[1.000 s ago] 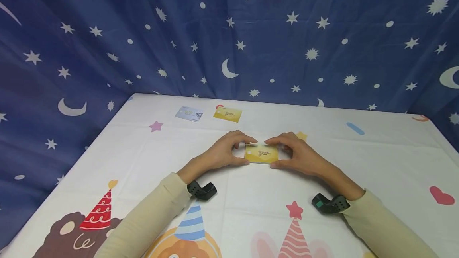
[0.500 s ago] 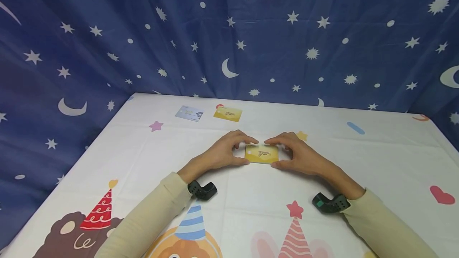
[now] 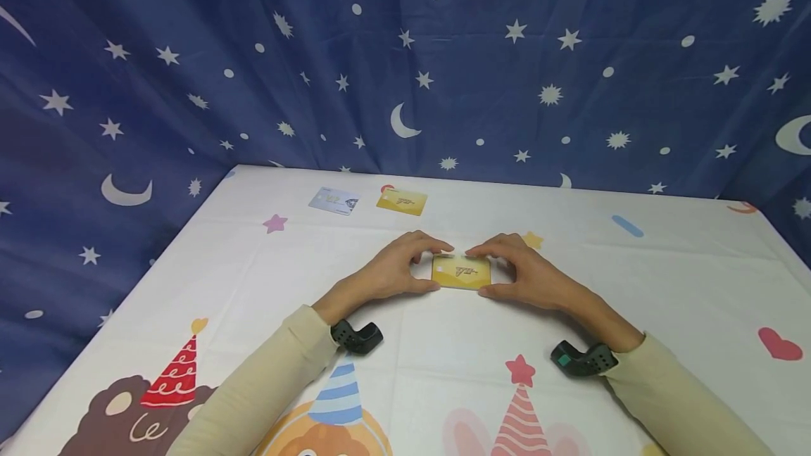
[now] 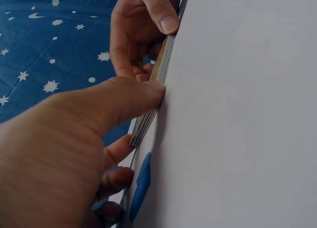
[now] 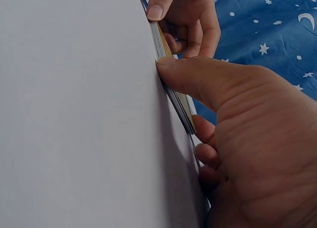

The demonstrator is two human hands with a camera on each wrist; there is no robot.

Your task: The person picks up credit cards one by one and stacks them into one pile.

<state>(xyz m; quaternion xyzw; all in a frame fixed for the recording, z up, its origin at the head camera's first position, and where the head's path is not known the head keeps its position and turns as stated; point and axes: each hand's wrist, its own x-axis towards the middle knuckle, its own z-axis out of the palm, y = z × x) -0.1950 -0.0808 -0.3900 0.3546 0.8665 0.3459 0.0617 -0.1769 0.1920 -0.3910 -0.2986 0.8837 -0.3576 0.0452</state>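
A stack of plastic cards (image 3: 461,272), with a yellow one on top, lies flat on the white tablecloth between both hands. My left hand (image 3: 399,267) pinches its left end, thumb at the near edge and fingers at the far edge. At the right end, my right hand (image 3: 529,269) does the same with its thumb and fingers. In the left wrist view the layered edges of the card stack (image 4: 142,128) show beneath the thumb (image 4: 133,96). The right wrist view also shows several thin edges of the stack (image 5: 179,105), lined up closely.
Farther back on the table lie a silver card (image 3: 334,200) and a separate yellow card (image 3: 402,202), side by side. A blue curtain (image 3: 481,76) with stars and moons hangs behind the table's far edge. Party-hat animals are printed on the tablecloth (image 3: 431,357).
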